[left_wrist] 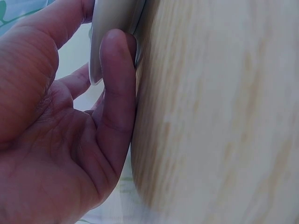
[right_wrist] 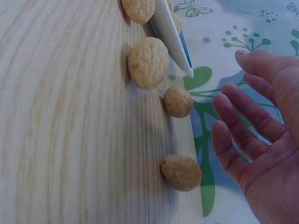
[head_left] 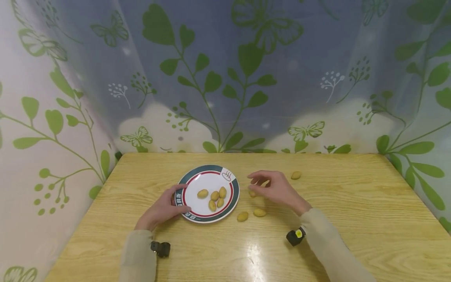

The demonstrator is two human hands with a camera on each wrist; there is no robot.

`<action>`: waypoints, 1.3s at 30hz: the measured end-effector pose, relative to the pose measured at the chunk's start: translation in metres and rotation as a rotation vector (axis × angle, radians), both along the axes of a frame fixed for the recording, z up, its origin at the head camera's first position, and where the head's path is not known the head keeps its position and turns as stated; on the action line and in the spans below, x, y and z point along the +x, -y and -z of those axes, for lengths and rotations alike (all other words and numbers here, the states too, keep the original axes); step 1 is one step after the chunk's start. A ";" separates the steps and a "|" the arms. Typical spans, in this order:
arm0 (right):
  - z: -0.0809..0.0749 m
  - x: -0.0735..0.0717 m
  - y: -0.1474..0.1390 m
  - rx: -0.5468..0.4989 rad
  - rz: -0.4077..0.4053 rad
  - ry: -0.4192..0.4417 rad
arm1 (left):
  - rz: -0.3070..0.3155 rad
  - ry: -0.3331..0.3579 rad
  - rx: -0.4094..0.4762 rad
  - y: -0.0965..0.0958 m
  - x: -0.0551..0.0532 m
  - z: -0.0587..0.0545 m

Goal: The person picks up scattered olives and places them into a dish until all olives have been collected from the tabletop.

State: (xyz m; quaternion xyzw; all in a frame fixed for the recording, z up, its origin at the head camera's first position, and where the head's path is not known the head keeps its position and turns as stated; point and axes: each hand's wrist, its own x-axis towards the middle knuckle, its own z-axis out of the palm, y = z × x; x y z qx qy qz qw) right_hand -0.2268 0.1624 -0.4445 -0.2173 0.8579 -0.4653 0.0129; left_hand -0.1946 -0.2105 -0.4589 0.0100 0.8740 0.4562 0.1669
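Walnuts (head_left: 259, 212): one beneath right hand (head_left: 276, 190), three around it
Fingers (right_wrist: 238, 125): apart
Plate (head_left: 204, 181): left of these, left hand (head_left: 165, 207) clamped on

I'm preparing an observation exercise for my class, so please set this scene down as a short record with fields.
Surface: wood-grain table
Dish: round white plate, dark green rim, red ring
On plate: five walnut-like pieces
Off plate: four loose pieces on the table, right of the plate
Left hand: grips the plate's left edge
Right hand: holds nothing; partly hides one loose piece in the head view
Backdrop: curtain with leaves and butterflies
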 end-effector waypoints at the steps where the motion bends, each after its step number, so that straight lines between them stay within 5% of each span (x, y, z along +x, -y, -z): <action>1: 0.000 0.000 -0.001 -0.001 0.002 0.003 | 0.004 -0.003 -0.007 0.000 0.000 0.000; 39: 0.020 -0.011 -0.014 0.238 -0.026 0.070 | -0.014 -0.005 -0.025 0.005 -0.004 0.009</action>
